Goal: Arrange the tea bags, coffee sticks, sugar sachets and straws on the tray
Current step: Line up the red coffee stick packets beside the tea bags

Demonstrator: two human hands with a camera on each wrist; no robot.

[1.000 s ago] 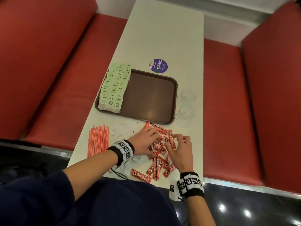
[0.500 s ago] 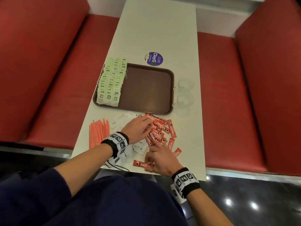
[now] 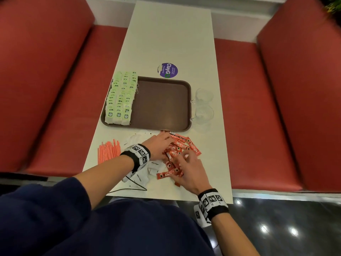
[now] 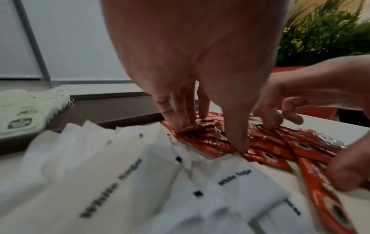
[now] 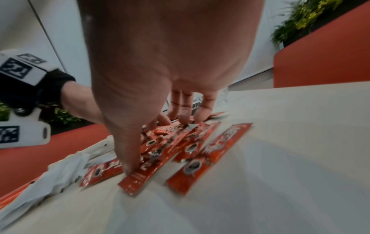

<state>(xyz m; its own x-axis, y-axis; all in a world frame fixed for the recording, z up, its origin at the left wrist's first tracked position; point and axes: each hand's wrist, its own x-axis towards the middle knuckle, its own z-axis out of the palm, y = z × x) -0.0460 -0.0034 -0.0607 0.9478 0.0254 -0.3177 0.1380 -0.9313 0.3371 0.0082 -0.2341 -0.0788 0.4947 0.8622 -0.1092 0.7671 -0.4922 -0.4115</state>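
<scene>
Both hands raking the coffee sticks together

The right hand has slid back up from the table's near edge, fingers spread flat on the coffee sticks below the tray; the left hand presses them too, gripping nothing; gathering, I'd say, before loading; sugar sachets lie partly under the wrist, fingertips blurred; tea bags already trayed, straws waiting.

Left hand fingertips press down on red coffee sticks. White sugar sachets lie nearer the wrist. Right hand touches the same pile beside it.
</scene>
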